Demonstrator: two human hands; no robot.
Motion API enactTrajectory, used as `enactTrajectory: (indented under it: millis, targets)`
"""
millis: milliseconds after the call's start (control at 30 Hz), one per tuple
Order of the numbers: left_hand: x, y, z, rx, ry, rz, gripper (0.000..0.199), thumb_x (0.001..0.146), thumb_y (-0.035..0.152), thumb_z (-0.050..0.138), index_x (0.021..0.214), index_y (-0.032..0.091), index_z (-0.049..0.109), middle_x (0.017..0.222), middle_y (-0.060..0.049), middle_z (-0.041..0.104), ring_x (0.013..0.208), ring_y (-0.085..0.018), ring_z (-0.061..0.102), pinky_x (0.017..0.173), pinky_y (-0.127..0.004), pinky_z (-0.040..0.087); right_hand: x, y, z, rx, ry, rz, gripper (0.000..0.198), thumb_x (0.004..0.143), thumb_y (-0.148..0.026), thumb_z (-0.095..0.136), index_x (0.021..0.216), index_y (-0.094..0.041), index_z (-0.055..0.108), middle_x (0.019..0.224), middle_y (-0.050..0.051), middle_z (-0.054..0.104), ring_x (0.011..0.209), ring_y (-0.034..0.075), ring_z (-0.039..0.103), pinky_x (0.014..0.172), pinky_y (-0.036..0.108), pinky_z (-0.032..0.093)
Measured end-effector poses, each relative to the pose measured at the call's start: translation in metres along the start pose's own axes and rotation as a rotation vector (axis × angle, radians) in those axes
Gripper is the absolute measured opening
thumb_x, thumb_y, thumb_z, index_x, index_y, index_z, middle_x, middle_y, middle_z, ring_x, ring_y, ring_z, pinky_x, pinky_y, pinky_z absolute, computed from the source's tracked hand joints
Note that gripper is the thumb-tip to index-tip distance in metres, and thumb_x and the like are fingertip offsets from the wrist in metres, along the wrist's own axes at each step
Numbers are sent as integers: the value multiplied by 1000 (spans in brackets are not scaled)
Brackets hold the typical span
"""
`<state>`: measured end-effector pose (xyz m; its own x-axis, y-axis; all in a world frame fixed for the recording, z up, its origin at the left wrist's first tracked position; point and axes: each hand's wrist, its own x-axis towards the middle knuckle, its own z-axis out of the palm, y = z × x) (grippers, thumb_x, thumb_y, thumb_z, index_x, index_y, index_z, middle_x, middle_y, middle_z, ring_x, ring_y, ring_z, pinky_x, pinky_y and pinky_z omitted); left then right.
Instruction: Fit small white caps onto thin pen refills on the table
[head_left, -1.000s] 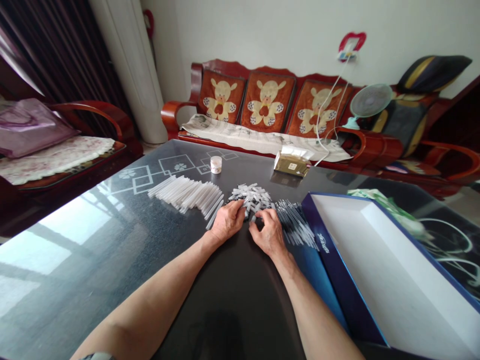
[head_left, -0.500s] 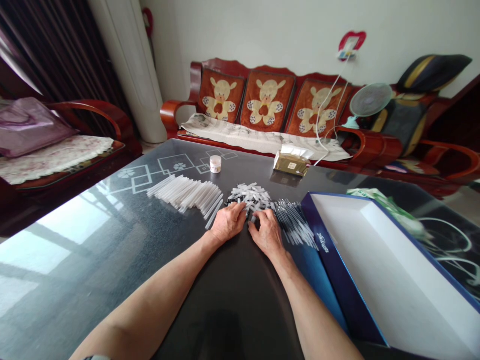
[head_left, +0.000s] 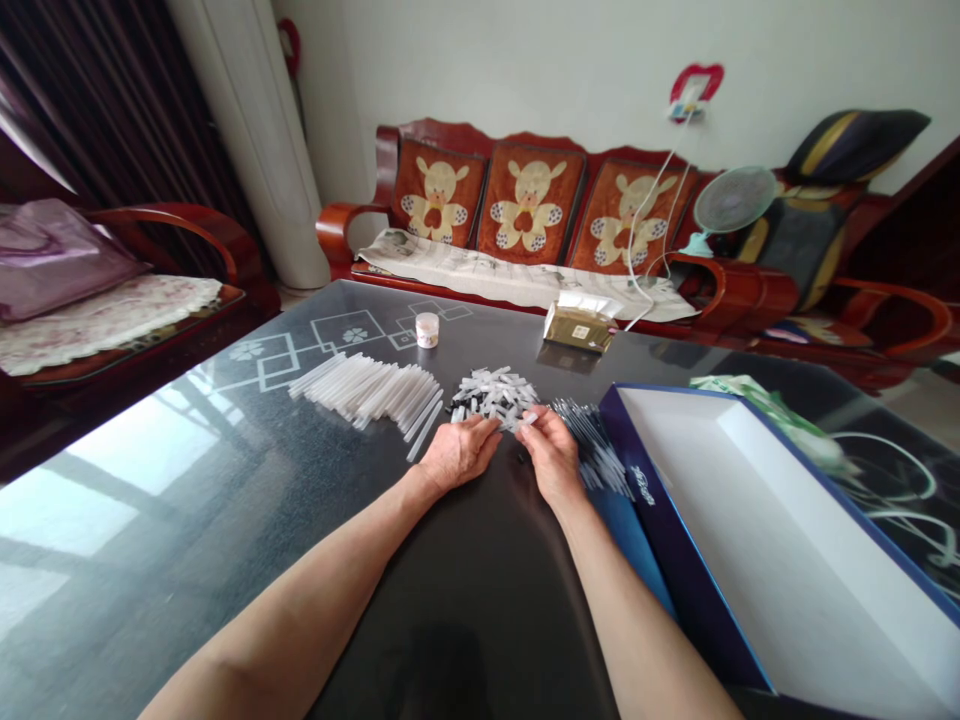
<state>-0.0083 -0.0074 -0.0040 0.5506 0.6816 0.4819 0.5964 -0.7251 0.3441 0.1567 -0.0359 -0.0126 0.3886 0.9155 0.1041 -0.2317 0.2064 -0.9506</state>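
Against the pale wall stood the wooden sofa (head_left: 353, 229) with its bear cushions (head_left: 529, 200), and before it we had the dark, glossy table (head_left: 315, 480). Down at the middle, our right hand (head_left: 557, 455) pinched one small white piece (head_left: 529, 418) between thumb and fingertips, right at the near edge of the heap of white pieces (head_left: 491, 385), black bits showing among them. Our left hand (head_left: 461, 452) was just beside, thumb and fingers drawn close; whether that narrow grip held anything, we could not tell. Long white tubes (head_left: 371, 388) lay to our left, thin dark sticks (head_left: 600, 450) just past our right hand. On to the containers: beside the sticks sat the big blue box (head_left: 652, 490), open-topped, its white interior showing. Farther back, the tissue pack (head_left: 577, 331) had white tissue poking from its top. Left of it stood the small round tub (head_left: 427, 331), its contents too small to make out.
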Motion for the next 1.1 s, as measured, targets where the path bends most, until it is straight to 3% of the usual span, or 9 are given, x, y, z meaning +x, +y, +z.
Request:
enactTrajectory:
  millis: [167,467,700,900,1100]
  targets:
    - [0,2,-2,10,-29,0,29,97,35,41,113,20,61,91,-7,68,79,-17,65,68,-26,51,-1,-5,0,143,-17,74,35,62,-33,77,90,-23,58,88,0,68,78,14,66,76,32,57]
    - [0,3,-3,6,-46,11,28,96,35,41,110,20,61,88,-6,67,75,-17,65,65,-24,49,-2,-3,0,118,-25,60,37,63,-35,79,92,-23,59,89,1,68,82,16,67,74,33,58]
    - [0,5,-4,26,-78,-5,29,97,34,40,109,20,62,87,-6,66,73,-17,65,62,-24,48,-5,-5,2,145,-52,87,36,62,-32,81,92,-23,63,91,-2,67,79,11,64,73,26,55]
    - [1,4,-6,3,-68,8,27,97,32,41,104,19,63,84,-5,65,72,-16,63,63,-24,47,-6,-3,1,71,-133,132,34,66,-36,80,94,-20,69,79,-2,66,73,12,63,73,27,54]
    - [3,3,-6,8,-63,-1,29,97,34,41,88,17,62,80,-6,62,70,-15,61,63,-24,46,-5,-1,-2,59,-182,117,33,72,-42,75,97,-21,72,101,4,72,88,17,66,77,30,54]
